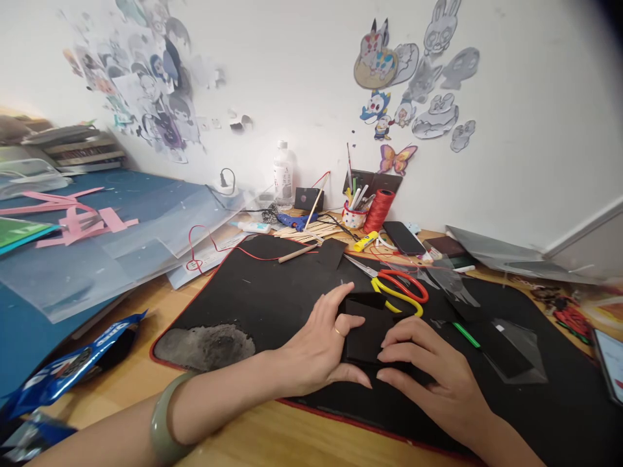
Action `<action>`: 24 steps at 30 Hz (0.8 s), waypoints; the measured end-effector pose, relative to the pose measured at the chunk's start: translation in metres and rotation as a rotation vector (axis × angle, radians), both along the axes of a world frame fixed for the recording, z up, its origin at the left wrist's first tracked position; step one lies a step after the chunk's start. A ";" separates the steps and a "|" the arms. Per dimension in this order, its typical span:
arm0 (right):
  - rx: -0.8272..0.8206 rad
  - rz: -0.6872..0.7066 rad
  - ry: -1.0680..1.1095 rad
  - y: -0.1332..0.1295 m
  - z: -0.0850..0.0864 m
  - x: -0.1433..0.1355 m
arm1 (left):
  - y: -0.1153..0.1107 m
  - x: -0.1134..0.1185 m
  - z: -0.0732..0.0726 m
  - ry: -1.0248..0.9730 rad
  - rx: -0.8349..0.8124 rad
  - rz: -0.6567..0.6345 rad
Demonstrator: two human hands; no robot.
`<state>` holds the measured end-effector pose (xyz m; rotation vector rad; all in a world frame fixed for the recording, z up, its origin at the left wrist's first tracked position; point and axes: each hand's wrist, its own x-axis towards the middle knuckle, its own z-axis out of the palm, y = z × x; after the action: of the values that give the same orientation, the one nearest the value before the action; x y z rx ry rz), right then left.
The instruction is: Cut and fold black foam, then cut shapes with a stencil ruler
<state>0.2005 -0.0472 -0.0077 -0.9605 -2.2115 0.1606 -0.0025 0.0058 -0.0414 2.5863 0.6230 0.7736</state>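
A small black box (pixel 363 337) with a dark opening on its far side stands between my hands over the black mat (pixel 272 298). My left hand (pixel 318 344) grips its left side, with a ringed finger bent over the top and the thumb along the near edge. From the right, my right hand (pixel 433 366) closes on the box's near right side with fingertips and thumb. Just beyond the box lie scissors (pixel 396 285) with red and yellow handles, blades pointing left. A flat black piece (pixel 332 253) rests farther back on the mat. The box's underside is hidden.
Behind the mat are a blue glue gun (pixel 296 221), thin wooden sticks (pixel 316 228), red thread spool (pixel 378 211), pen cup (pixel 354 215) and phone (pixel 403 238). Clear film (pixel 528 347) lies right; a blue snack packet (pixel 80 363) lies left.
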 end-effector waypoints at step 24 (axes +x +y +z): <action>-0.062 0.045 0.037 0.002 -0.001 0.003 | 0.016 -0.006 0.014 0.028 0.351 -0.176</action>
<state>0.2032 -0.0456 -0.0090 -0.9341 -2.2066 0.2676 -0.0090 0.0216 -0.0270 2.9230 0.2786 0.8534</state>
